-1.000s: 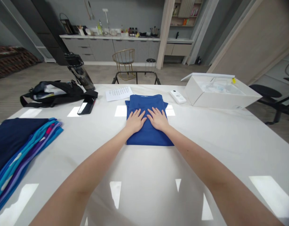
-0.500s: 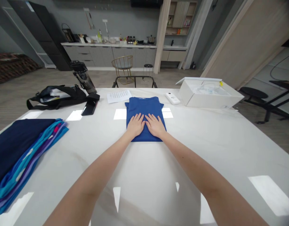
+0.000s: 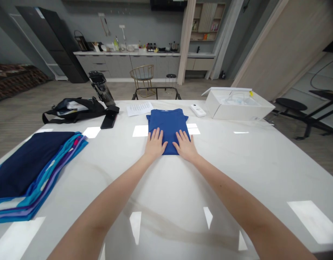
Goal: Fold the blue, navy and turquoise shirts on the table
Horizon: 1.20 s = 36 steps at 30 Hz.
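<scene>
A folded blue T-shirt [image 3: 168, 124] lies flat on the white table [image 3: 161, 187], its neckline toward the far edge and small bits of sleeve showing at both sides. My left hand [image 3: 155, 143] rests flat on the shirt's near left corner, fingers spread and pointing away from me. On the near right corner lies my right hand [image 3: 186, 146], also flat with fingers apart. Neither hand grips the cloth. Off to the left is a stack of folded clothes [image 3: 33, 159], dark navy on top, with blue, turquoise and purple layers beneath.
Along the far left stand a black bag [image 3: 77, 110], a dark bottle [image 3: 103, 89] and a phone [image 3: 109, 120]. Behind the shirt are a printed sheet [image 3: 139, 108] and a white handheld device [image 3: 198, 110]. An open white box [image 3: 237, 106] sits at the far right.
My hands have slid apart, from the middle of the shirt out to its near corners. The view has shifted slightly; the shirt stays folded.
</scene>
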{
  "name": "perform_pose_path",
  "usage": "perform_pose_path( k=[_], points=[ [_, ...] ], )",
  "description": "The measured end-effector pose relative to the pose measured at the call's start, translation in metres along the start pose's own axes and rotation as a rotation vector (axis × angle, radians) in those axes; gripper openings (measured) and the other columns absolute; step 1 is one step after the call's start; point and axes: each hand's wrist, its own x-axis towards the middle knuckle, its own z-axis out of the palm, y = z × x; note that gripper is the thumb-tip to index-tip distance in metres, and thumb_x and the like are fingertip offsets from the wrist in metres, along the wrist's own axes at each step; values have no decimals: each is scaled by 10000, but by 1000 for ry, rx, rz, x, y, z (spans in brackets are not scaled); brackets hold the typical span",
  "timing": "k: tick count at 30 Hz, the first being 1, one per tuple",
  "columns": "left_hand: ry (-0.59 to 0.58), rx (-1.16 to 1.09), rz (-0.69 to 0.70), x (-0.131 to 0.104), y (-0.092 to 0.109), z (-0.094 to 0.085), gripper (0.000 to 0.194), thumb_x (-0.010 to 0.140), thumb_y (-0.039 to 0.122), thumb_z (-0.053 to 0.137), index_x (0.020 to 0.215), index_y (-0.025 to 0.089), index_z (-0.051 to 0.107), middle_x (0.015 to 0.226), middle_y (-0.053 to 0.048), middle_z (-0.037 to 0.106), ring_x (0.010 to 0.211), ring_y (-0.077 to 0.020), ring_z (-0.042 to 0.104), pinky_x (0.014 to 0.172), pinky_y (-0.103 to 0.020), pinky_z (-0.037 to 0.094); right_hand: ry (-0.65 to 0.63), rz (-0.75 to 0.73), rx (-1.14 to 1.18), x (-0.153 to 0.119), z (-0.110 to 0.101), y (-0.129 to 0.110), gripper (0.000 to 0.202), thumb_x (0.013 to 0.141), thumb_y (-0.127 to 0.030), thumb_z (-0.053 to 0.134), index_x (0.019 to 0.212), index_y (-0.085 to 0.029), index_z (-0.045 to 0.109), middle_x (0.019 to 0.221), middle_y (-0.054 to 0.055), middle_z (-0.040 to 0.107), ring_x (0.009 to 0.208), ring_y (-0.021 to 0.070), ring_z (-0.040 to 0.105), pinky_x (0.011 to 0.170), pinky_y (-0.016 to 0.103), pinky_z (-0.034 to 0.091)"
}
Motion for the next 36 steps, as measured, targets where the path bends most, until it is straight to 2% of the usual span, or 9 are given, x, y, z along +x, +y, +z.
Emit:
perform_pose_path(
  k=[3,6,9,14,18,21,26,32,36],
  points=[
    [-82,-29,236,-14,3,0,616,1064,437,271,1629,193,292,1702,-69,250,1586,-260,191,1297,-484,162,-58,-220,18,-16,1,-6,650,1077,-545,211,1648,-241,268,1699,53,243,1580,250,171,1272,552,100],
    [-179,-58,191,-27,0,2,651,1060,527,266,1619,198,322,1694,-77,269,1577,-297,215,1282,-503,205,-103,-199,14,-29,2,-1,651,1078,-543,223,1642,-223,286,1690,51,268,1569,264,211,1268,559,136],
    [-175,-57,161,-40,-6,-2,704,1047,576,301,1612,157,333,1694,-123,255,1577,-328,197,1276,-496,218,-105,-133,19,-41,-1,13,653,1076,-534,260,1638,-204,294,1698,66,240,1571,298,195,1254,590,162],
    [-175,-24,172,-59,-18,-23,521,1043,333,402,1518,135,483,1612,-120,438,1495,-265,407,1216,-384,354,-83,-133,95,-68,-16,43,532,1039,-298,383,1549,-177,470,1648,98,374,1505,256,355,1239,463,280],
    [-114,91,121,-70,-22,-37,395,995,160,405,1310,173,643,1349,-119,670,1225,-263,635,961,-384,531,56,-42,-14,-87,-26,55,420,1026,-210,377,1335,-200,662,1389,123,623,1244,258,574,1043,377,464],
    [-72,207,92,-74,-18,-40,348,992,118,367,1134,138,684,1122,-157,705,1090,-298,653,876,-416,513,62,-12,-136,-90,-31,51,378,1057,-251,365,1270,-226,677,1225,134,665,1106,281,600,900,385,484],
    [-27,264,136,-87,-8,-45,329,983,106,364,1080,119,678,1088,-190,677,1077,-322,610,906,-464,447,7,-55,-183,-99,-43,45,354,1067,-244,356,1240,-245,664,1161,131,645,1050,269,598,827,354,453],
    [-112,141,317,-149,6,-61,269,972,157,422,1002,182,688,1005,-135,691,994,-288,626,901,-450,430,-102,-221,-91,-169,-62,60,355,1042,-201,367,1187,-230,690,1102,130,656,1007,263,606,866,383,459],
    [-195,-46,367,-185,15,-76,240,998,262,455,968,234,691,962,-84,712,925,-239,650,877,-416,446,-171,-262,175,-211,-72,70,311,1028,-243,414,1091,-250,719,1090,95,681,1009,239,634,888,366,492]
  ],
)
